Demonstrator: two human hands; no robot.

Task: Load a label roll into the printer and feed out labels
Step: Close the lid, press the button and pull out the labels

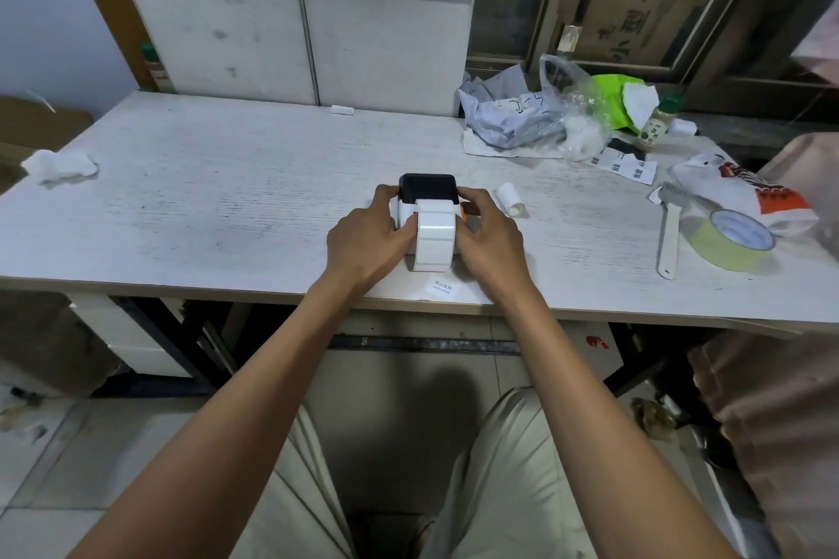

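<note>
- The label roll (435, 236) is being held on both flanks at the near-centre of the counter (227, 195), at 6 o'clock of the printer (426, 191) and touching its front.
- The roll's free strip is being led up into the printer under its black lid (427, 186); whether the lid is latched cannot be told.
- The left hand (363, 241) is being closed around the roll's left face, thumb reaching toward the printer's white body.
- The right hand (488, 236) is being closed on the roll's right face, fingers lying against the printer's orange side (464, 211). Each grip is only partly curled, not clenched.
- A loose printed label (442, 287) is lying at 6 o'clock of the roll, near the counter edge.
- A small paper roll (510, 201) is lying at 3 o'clock of the printer, apart from it.
- Risk, as judged: the strip may be skewed if the two hands are pressing unevenly, causing a crooked feed or a jam.
- Risk, as judged: slack may be formed between roll and slot, letting labels peel or crease.
- Risk, as judged: the roll, being near the edge, may be knocked off if released carelessly.
</note>
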